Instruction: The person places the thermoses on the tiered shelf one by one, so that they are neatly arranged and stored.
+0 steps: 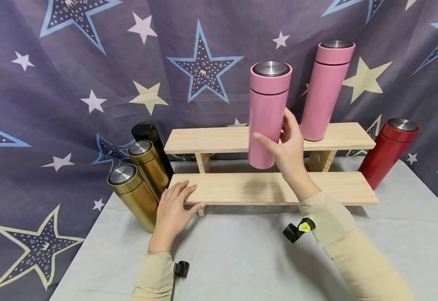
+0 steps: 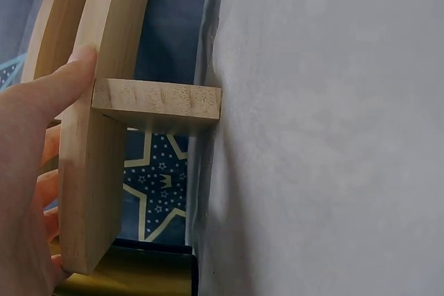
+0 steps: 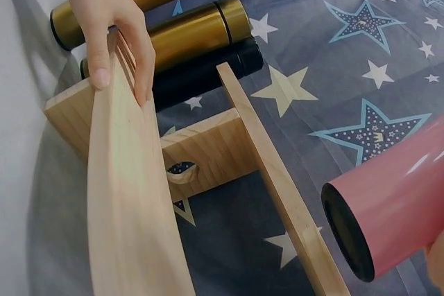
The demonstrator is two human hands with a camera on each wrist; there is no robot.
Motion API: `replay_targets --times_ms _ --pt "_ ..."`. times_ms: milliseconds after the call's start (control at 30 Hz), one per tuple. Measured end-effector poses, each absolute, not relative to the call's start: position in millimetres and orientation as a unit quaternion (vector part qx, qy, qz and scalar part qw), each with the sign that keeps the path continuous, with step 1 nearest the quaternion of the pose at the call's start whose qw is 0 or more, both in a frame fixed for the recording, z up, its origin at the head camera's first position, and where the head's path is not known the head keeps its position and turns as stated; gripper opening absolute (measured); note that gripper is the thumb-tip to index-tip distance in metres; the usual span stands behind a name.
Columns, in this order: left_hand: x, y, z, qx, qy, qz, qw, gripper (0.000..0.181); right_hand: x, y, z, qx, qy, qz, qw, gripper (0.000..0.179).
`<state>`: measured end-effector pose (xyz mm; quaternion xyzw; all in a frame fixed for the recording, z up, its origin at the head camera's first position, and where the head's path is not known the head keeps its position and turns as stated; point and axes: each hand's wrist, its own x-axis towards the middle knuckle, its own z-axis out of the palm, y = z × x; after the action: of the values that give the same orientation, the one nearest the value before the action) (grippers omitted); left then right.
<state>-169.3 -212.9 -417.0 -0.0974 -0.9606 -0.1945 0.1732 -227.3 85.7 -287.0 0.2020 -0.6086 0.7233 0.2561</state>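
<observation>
My right hand (image 1: pixel 292 146) grips a pink thermos bottle (image 1: pixel 268 121) with a silver lid, thumb across its front. It is held upright in front of the upper shelf (image 1: pixel 211 140), its dark base (image 3: pixel 347 232) showing in the right wrist view. My left hand (image 1: pixel 174 211) rests on the left end of the lower shelf (image 1: pixel 238 188), fingers lying on top. In the left wrist view its thumb (image 2: pixel 73 77) touches the shelf's front edge. A taller-looking pink thermos (image 1: pixel 326 92) stands on the right part of the upper shelf.
Left of the wooden rack stand two gold thermoses (image 1: pixel 138 200) (image 1: pixel 151 165) and a black thermos (image 1: pixel 156 142). At its right end is a red thermos (image 1: pixel 386 152). A grey cloth (image 1: pixel 234 259) covers the table, and a star-patterned curtain (image 1: pixel 110 54) hangs behind.
</observation>
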Motion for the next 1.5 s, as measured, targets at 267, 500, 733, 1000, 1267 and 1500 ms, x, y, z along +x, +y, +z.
replay_targets --times_ms 267,500,733,1000,1267,1500 --pt "-170 -213 -416 -0.098 -0.961 -0.19 0.175 0.063 -243 86 -279 0.186 -0.609 0.733 0.239 0.072" --pt "-170 -214 -417 -0.098 -0.961 -0.193 0.173 0.064 -257 86 -274 0.178 -0.6 0.743 0.237 0.073" --pt "-169 -213 -418 -0.095 -0.961 -0.196 0.172 0.064 -268 83 -266 0.174 -0.609 0.736 0.24 0.073" --pt "-169 -212 -417 -0.096 -0.96 -0.199 0.174 0.064 -279 83 -259 0.167 -0.632 0.715 0.249 0.076" --pt "-169 -212 -418 -0.099 -0.959 -0.197 0.178 0.064 -290 86 -260 0.159 -0.653 0.696 0.253 0.074" --pt "-169 -212 -417 -0.097 -0.959 -0.197 0.179 0.064 -298 86 -261 0.154 -0.652 0.701 0.246 0.075"
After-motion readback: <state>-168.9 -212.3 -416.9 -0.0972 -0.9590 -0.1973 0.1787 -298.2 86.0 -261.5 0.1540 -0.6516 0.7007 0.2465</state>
